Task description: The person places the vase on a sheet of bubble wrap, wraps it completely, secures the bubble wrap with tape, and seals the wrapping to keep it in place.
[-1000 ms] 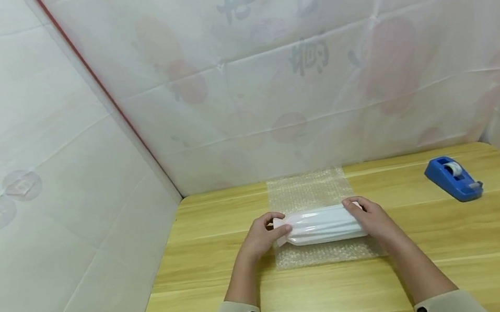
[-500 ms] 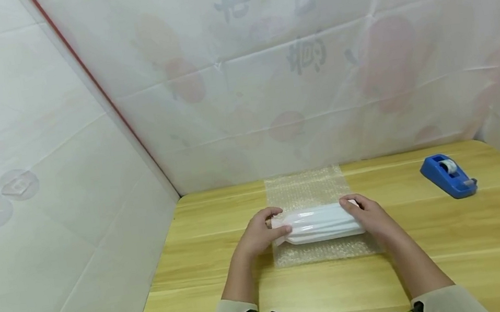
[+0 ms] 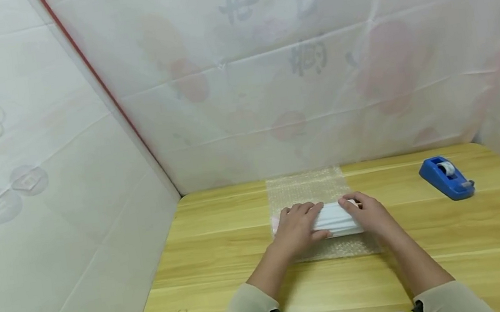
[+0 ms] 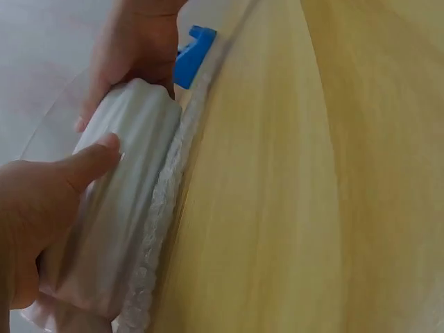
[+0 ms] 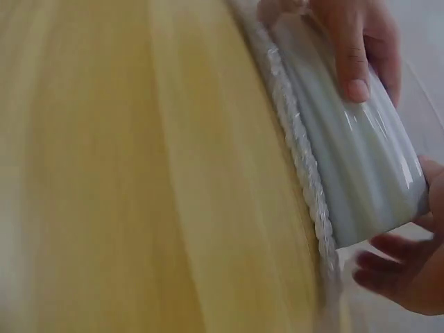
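A white ridged vase (image 3: 336, 220) lies on its side across a sheet of bubble wrap (image 3: 306, 188). Its narrow end, at the left, has a pinkish tint in the left wrist view. My left hand (image 3: 295, 229) grips the vase's body from above, thumb on the near side and fingers over the far side, covering the neck in the head view. At the wide right end, my right hand (image 3: 372, 216) holds the vase around its base edge. The right wrist view shows the vase's glossy side (image 5: 354, 166), with right-hand fingers (image 5: 402, 267) near the base.
A blue tape dispenser (image 3: 446, 177) with a roll of tape stands at the right back of the wooden table (image 3: 334, 292). White printed sheeting (image 3: 224, 101) walls off the back and both sides.
My left hand has moved right, from the narrow end of the vase onto its body. The right hand stays at the wide end, and the vase has barely moved.
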Available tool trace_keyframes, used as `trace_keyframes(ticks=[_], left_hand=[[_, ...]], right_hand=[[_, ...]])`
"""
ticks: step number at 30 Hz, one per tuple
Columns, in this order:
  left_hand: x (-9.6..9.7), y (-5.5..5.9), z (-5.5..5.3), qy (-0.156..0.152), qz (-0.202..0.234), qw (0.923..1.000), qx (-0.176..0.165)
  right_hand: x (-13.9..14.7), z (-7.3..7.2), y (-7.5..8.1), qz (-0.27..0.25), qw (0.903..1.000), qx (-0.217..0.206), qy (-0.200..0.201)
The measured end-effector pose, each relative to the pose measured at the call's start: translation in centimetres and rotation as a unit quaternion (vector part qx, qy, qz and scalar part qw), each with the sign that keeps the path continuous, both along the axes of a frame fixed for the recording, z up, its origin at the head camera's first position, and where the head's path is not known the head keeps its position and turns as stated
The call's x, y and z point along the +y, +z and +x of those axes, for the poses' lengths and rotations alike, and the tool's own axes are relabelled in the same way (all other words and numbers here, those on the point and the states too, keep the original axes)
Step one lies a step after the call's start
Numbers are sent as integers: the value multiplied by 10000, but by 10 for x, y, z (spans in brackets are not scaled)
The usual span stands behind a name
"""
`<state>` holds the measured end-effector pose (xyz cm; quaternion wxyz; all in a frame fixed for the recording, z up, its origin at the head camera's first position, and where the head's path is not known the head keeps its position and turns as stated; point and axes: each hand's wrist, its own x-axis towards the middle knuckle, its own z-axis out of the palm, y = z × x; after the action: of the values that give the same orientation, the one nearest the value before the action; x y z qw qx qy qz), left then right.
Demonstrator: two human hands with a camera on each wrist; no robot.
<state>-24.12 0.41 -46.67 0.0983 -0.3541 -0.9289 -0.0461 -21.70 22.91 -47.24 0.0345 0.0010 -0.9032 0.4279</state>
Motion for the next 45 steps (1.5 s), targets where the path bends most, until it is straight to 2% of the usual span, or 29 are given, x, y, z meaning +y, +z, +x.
trace_keyframes(ticks=[2,3,5,7,9,12,15,19,22,24,26,28,30,34,38,41,45], left_hand=[[-1,-3,0,37,50,10000,73],[-2,-4,-1,36,79,9999,115],[-3,-5,-1,-6,161,9997,179],[-2,-5,-1,-32,229,9996,189],[-1,-4,-2,-7,260,9995,165],[-1,-3,-4,81,236,9996,118],[1,-2,-6,146,192,9997,82],[2,-2,-8,142,272,9995,-64],[3,-2,-8,135,378,9990,-217],[3,-2,-8,167,419,9986,-287],[3,-2,-8,210,429,9983,-319],[2,-1,-8,242,427,9982,-355],[1,-1,-8,253,399,9982,-364],[1,-1,-6,249,207,9990,-302],[-2,0,-5,109,40,9997,-195],[-6,0,-5,-121,42,9998,-180],[-11,1,-5,-412,30,9988,-244]], right_hand=[[-4,2,2,552,9964,636,-104],[-6,4,3,815,9913,1025,-133],[-10,8,6,1367,9754,1728,-79],[-13,15,11,1833,9591,2145,228],[-15,22,17,2201,9473,2161,867],[-17,32,24,2624,9285,1836,1879],[-20,39,23,3122,8953,1873,2568],[-25,42,11,3924,8360,2485,2921],[-27,41,1,4342,7974,2868,3055],[-29,40,-3,4513,7782,3049,3128],[-30,40,-5,4594,7657,3203,3162],[-31,39,-6,4618,7577,3312,3209],[-31,39,-6,4586,7549,3420,3208],[-27,39,-7,4315,7595,3722,3139],[-21,34,-9,3981,7571,4318,2861],[-17,30,-7,3587,7652,4626,2680],[-13,28,-4,3198,7749,4801,2584]])
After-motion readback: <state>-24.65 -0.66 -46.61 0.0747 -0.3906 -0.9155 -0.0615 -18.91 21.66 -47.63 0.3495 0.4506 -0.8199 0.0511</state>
